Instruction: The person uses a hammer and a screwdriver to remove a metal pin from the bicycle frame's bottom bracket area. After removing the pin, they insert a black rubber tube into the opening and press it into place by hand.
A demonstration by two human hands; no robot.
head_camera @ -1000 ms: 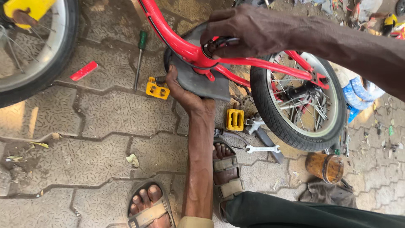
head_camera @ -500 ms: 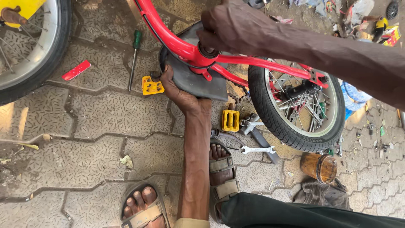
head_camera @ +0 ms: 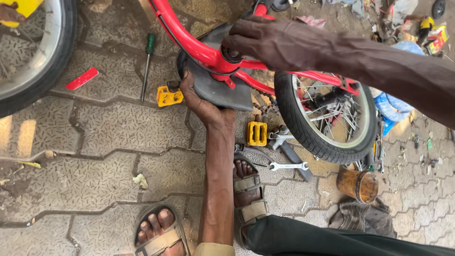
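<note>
A small red bicycle frame (head_camera: pixel 189 40) lies upturned over the paved ground. My left hand (head_camera: pixel 201 102) reaches under it and grips the edge of a dark grey saddle (head_camera: pixel 220 87). My right hand (head_camera: pixel 265 42) comes in from the right and closes over the top of the red seat tube where it joins the frame; what its fingers hold there is hidden. The rear wheel (head_camera: pixel 327 118) with a black tyre stands just right of both hands.
Two yellow pedals (head_camera: pixel 168 96) (head_camera: pixel 257 133), a green-handled screwdriver (head_camera: pixel 147 61), a red reflector strip (head_camera: pixel 81 78), a spanner (head_camera: pixel 288 166) and pliers lie on the pavers. A rusty tin (head_camera: pixel 359 185) and a cloth sit right. Another wheel (head_camera: pixel 33 57) is at top left. My sandalled feet (head_camera: pixel 161 234) are below.
The view has drifted so the bike sits slightly higher and left in frame. My right hand has shifted from the frame tube onto the seat tube top. The left hand keeps its hold.
</note>
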